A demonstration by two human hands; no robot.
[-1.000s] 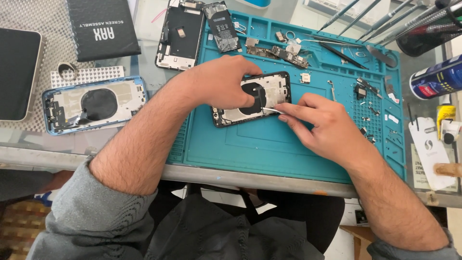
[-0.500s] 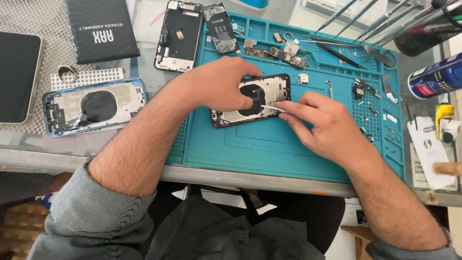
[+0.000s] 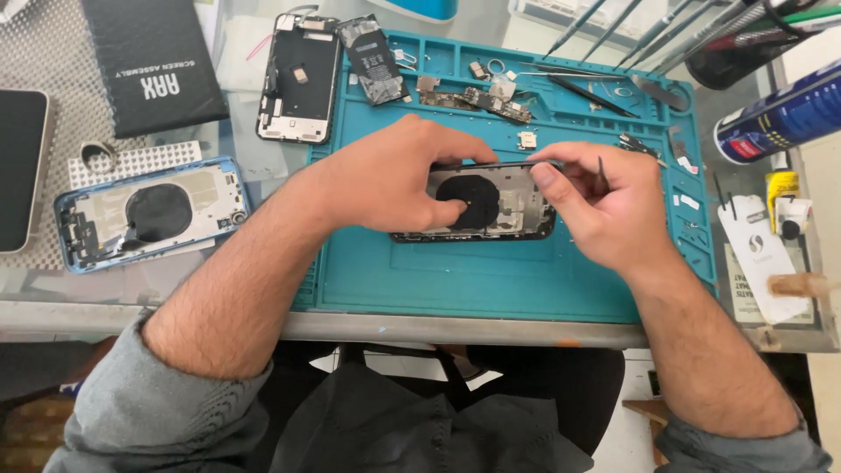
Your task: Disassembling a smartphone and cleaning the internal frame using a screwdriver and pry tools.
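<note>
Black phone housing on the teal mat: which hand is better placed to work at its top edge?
Right, probably. The right hand pinches a thin dark tool with its fingertips at the top edge of the black phone housing, while the left hand lies across the housing, steadying it.

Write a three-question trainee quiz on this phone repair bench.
1. True or false: the left hand rests on the opened black phone housing on the teal mat.
2. What colour is the frame of the second opened housing lying left of the mat? A red, B blue, C white.
3. Fill in: the right hand pinches a thin dark ___ at the housing's right end.

Key: 1 true; 2 B; 3 tool (its exact kind cannot be told).
</note>
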